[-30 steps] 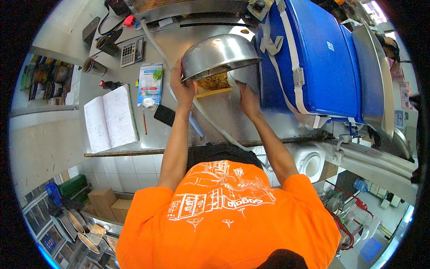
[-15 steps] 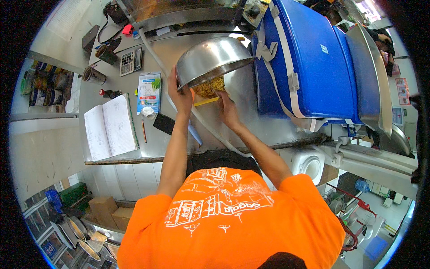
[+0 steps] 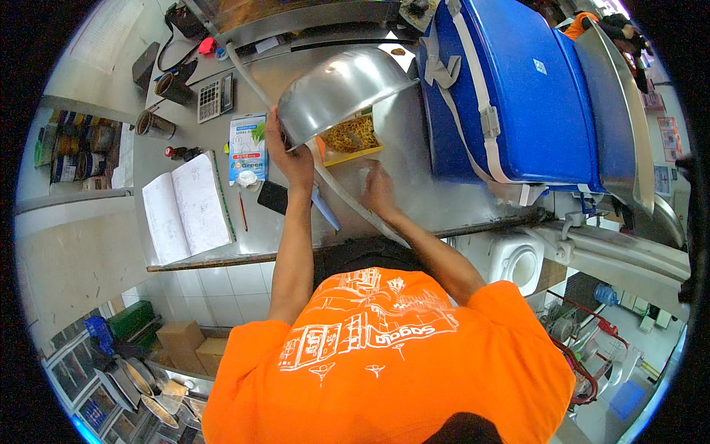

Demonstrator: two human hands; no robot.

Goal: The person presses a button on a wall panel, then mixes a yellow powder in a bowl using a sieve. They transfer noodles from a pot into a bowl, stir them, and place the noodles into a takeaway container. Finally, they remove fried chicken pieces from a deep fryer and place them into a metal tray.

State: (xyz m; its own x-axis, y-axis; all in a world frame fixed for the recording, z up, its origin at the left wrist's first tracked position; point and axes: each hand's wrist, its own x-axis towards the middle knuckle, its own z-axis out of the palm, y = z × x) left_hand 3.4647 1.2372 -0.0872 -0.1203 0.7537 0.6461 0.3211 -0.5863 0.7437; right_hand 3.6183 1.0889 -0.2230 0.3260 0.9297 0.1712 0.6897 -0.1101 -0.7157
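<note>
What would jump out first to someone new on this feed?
Probably the big blue box at upper right and the orange shirt filling the lower middle. Between them, near the top centre, the left hand holds a shiny metal bowl tilted above a yellow-edged container of noodle-like food, with the right hand just on the near side of it.
</note>
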